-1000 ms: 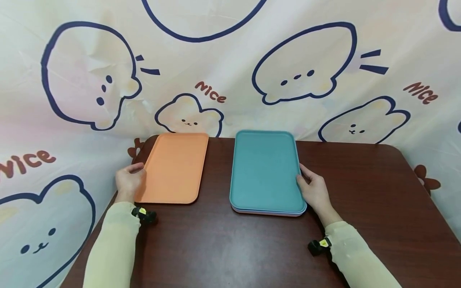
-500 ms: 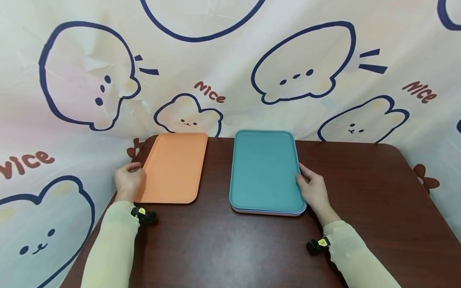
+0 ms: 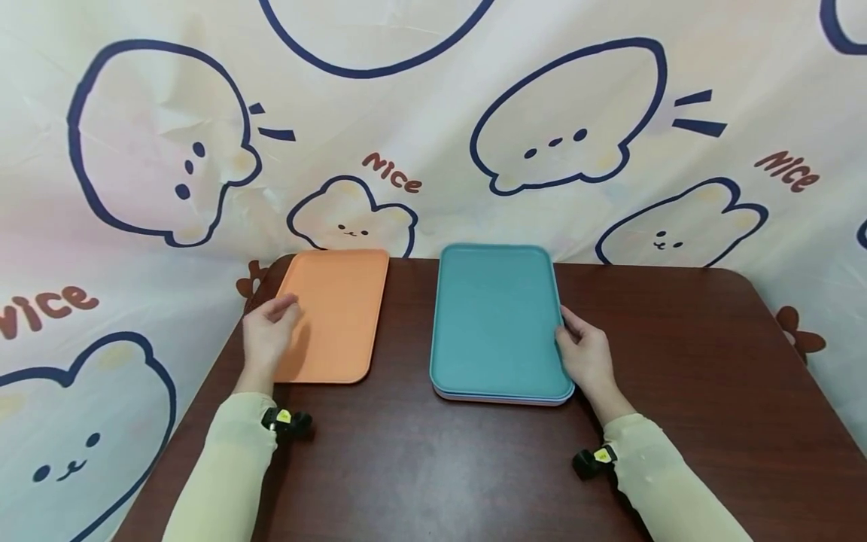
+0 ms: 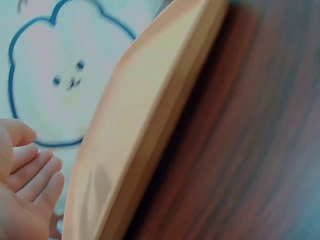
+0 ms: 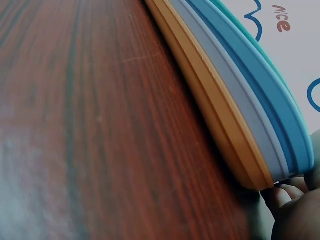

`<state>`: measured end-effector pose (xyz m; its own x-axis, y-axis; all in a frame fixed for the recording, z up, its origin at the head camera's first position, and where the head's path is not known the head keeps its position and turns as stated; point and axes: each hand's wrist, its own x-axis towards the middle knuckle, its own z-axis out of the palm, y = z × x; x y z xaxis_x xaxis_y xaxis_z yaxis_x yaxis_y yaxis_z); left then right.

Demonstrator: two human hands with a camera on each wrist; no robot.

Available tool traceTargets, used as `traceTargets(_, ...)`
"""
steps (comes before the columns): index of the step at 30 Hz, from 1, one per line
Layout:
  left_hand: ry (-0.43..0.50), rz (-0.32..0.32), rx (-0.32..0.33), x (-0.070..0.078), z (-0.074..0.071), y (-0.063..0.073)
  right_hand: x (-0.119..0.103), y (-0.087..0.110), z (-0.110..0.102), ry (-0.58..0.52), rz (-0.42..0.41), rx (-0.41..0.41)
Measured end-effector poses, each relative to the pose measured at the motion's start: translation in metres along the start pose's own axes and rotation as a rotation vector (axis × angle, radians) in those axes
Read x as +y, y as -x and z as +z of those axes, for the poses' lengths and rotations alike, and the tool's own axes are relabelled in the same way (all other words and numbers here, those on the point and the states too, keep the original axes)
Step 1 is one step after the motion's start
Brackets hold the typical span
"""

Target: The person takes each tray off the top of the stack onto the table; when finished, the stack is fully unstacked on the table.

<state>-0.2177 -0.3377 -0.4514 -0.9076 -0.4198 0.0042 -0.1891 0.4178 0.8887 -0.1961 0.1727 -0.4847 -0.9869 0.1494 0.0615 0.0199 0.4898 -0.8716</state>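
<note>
An orange tray (image 3: 335, 316) lies flat on the table's left side. My left hand (image 3: 268, 331) hovers over its left edge, holding nothing. In the left wrist view the fingers (image 4: 40, 175) are loosely extended, apart from the tray (image 4: 135, 100). To the right is a stack of trays with a teal tray (image 3: 497, 324) on top. The right wrist view shows a blue tray (image 5: 260, 85), a pale grey tray (image 5: 235, 85) and an orange tray (image 5: 210, 95) beneath it. My right hand (image 3: 588, 354) grips the stack's right edge, thumb on the side, some fingers hidden below.
The dark brown wooden table (image 3: 433, 467) carries both groups, with a strip of bare wood between them. A cartoon-printed cloth (image 3: 447, 113) hangs behind and beside the table. Each wrist wears a small black camera (image 3: 291, 424).
My left hand has let go of the orange tray's left edge and moved right and up over it. My right hand stays on the stack; the trays have not visibly moved.
</note>
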Motion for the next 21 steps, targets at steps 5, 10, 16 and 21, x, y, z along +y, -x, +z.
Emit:
traceTargets(5,0.047,0.059,-0.123,0.009,0.022,0.011,0.000,0.000,0.000,0.010,-0.003,0.005)
traceTargets(10,0.090,0.103,-0.182,0.016,0.040,0.020,0.001,-0.002,-0.002,0.025,-0.005,-0.015)
traceTargets(16,0.151,0.148,-0.252,0.025,0.059,0.029,0.002,-0.005,-0.006,0.022,-0.027,-0.045)
traceTargets(21,0.144,0.177,-0.312,0.030,0.078,0.035,0.003,-0.003,-0.009,0.034,-0.027,-0.061)
